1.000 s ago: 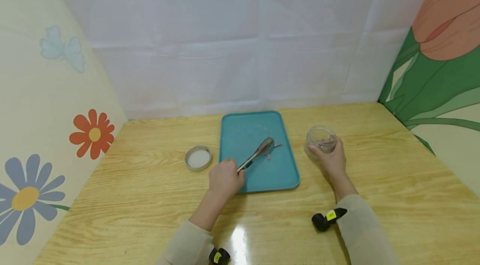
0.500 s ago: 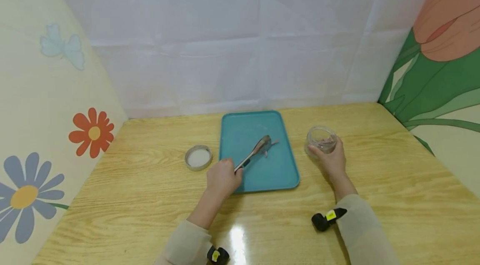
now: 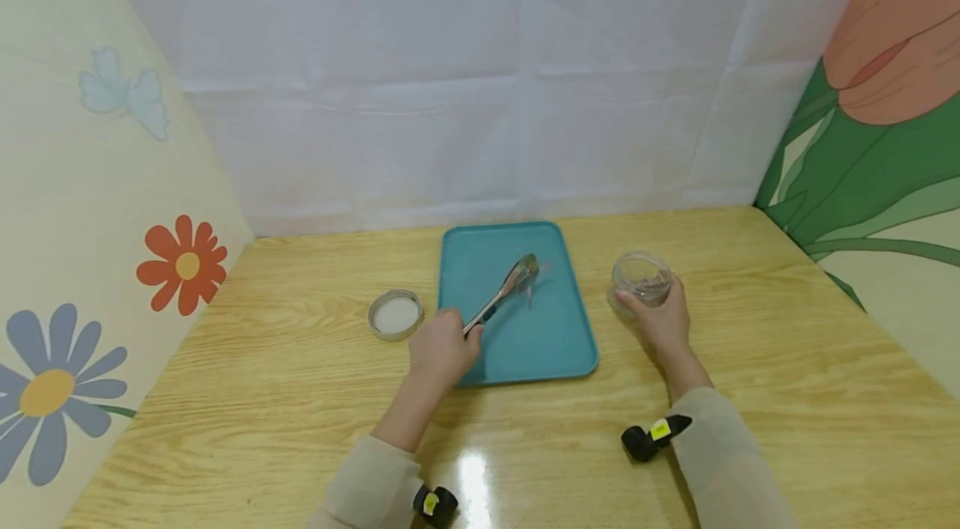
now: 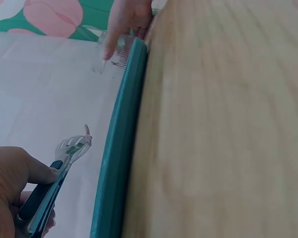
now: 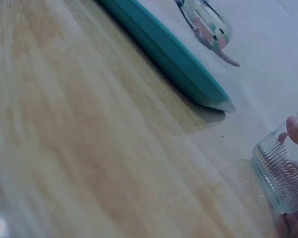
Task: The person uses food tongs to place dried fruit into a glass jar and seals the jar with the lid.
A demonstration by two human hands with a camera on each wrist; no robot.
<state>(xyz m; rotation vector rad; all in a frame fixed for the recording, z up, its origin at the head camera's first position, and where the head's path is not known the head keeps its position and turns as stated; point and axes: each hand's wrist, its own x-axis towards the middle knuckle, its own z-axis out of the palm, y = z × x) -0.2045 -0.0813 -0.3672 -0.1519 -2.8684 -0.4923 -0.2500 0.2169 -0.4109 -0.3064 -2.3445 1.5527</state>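
Note:
My left hand (image 3: 442, 348) grips a pair of tongs (image 3: 501, 296) with dark handle grips and slotted metal heads. Thin pinkish strips (image 5: 223, 55) stick out from the tips of the tongs, which are raised above the blue tray (image 3: 536, 358). In the left wrist view a strip (image 4: 87, 131) pokes out beyond the tongs' head. My right hand (image 3: 664, 321) holds a lidless ribbed glass jar (image 3: 628, 266) by its side, to the right of the tray. Brownish-pink pieces (image 3: 654, 282) lie inside the jar. The palm side of the left hand is hidden in the head view.
A round lid (image 3: 396, 316) lies on the wooden table (image 3: 300, 412), left of the tray. A white cloth backdrop (image 3: 450, 96) stands behind the table, with flower-printed panels (image 3: 67, 179) at the sides.
The left hand and tongs have shifted slightly left and away from the person, and the pinkish strips have moved with them. My right hand and the jar stay in place.

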